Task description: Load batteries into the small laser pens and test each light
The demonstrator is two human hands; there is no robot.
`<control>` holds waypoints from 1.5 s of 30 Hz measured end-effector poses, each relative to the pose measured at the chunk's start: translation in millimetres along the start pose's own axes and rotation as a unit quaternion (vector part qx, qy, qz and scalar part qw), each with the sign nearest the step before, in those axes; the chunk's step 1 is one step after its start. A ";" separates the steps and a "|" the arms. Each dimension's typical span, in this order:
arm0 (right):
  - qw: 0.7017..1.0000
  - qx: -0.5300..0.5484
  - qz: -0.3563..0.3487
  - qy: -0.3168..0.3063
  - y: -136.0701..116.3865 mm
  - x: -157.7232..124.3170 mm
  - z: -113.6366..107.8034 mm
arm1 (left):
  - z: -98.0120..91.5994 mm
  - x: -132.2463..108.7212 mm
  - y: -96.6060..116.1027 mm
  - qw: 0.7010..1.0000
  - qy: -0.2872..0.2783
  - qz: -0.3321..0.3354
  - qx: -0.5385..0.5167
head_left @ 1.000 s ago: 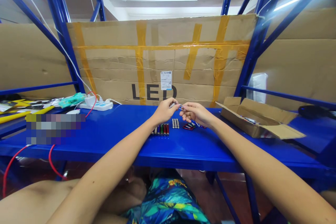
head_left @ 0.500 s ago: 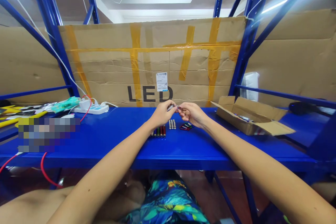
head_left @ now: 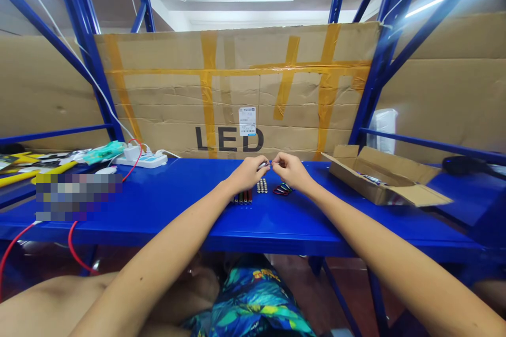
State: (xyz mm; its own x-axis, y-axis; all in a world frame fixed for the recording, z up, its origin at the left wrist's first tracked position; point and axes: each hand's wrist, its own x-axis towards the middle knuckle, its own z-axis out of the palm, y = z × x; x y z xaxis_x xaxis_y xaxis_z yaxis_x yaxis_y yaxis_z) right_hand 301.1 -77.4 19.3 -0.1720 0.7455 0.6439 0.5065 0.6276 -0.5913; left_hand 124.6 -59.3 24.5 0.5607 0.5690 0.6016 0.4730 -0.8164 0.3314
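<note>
My left hand (head_left: 248, 172) is closed round a small silvery piece (head_left: 262, 165), mostly hidden by the fingers. Just to its right, my right hand (head_left: 291, 170) has thumb and fingertips pinched together; whatever they grip is too small to name. The fingertips of both hands almost meet above the blue tabletop (head_left: 174, 205). Below them lie small round silvery pieces (head_left: 262, 186) in neat rows. Several dark, red and green tubes (head_left: 245, 198) lie side by side under my left wrist, partly covered. Coloured carabiners (head_left: 281, 189) lie in a small heap below my right hand.
An opened cardboard box (head_left: 369, 187) with shiny pieces inside stands at the right. At the left are a white power strip (head_left: 146, 160), red cables and a green packet (head_left: 103, 152). A large taped cardboard sheet (head_left: 169, 105) and blue posts rise behind the table.
My right hand has turned, its fingers curling into a tighter pinch, and has drawn slightly away from the left. The whole view has shifted a little.
</note>
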 end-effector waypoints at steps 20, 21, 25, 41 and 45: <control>0.980 -0.185 -0.071 -0.005 1.4 0.2 -4.9 | -0.9 -3.9 13.3 0.985 0.003 0.012 0.173; 0.980 -0.186 -0.070 -0.008 1.7 0.1 -5.1 | -1.4 -4.3 13.2 0.986 0.007 0.014 0.166; 0.977 -0.194 -0.087 -0.031 0.6 -0.3 -3.4 | -2.3 -5.0 13.6 0.988 0.015 0.019 0.149; 0.997 -0.083 -0.001 0.004 11.3 5.8 -15.0 | -5.0 5.5 -17.1 0.997 0.060 -0.048 -0.003; 0.998 -0.020 0.055 -0.006 18.8 7.5 -16.2 | -8.4 6.3 -23.8 0.995 0.073 -0.066 -0.027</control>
State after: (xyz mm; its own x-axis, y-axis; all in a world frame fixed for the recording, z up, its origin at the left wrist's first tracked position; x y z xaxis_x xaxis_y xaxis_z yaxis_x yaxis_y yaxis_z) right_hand 323.0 -63.6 20.9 -0.1240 0.8125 0.5696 0.5557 0.5324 -0.6385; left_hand 111.1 -37.1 26.4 0.3897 0.6545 0.6479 0.4970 -0.7417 0.4504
